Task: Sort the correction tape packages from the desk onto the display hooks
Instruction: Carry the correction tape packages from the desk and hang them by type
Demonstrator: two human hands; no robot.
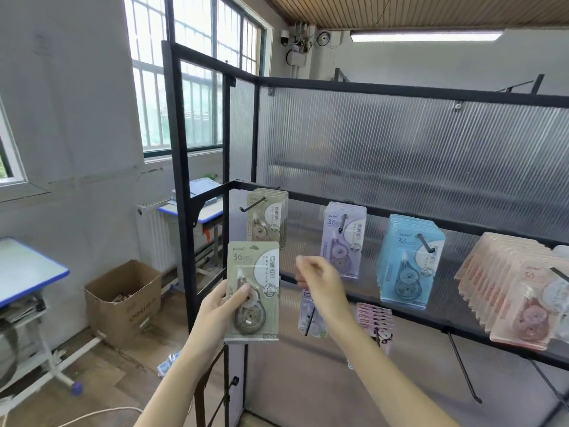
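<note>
My left hand grips a green correction tape package by its lower left, holding it upright in front of the rack. Just above it, several matching green packages hang on the leftmost hook. My right hand is raised to the right of the held package, fingers loosely curled and blurred, holding nothing. Further right hang purple packages, blue packages and a long row of pink packages.
The black metal rack has ribbed translucent panels. Lower hooks carry more packages, and some bare hooks jut out at the lower right. A cardboard box sits on the floor, with a blue-edged desk at the left.
</note>
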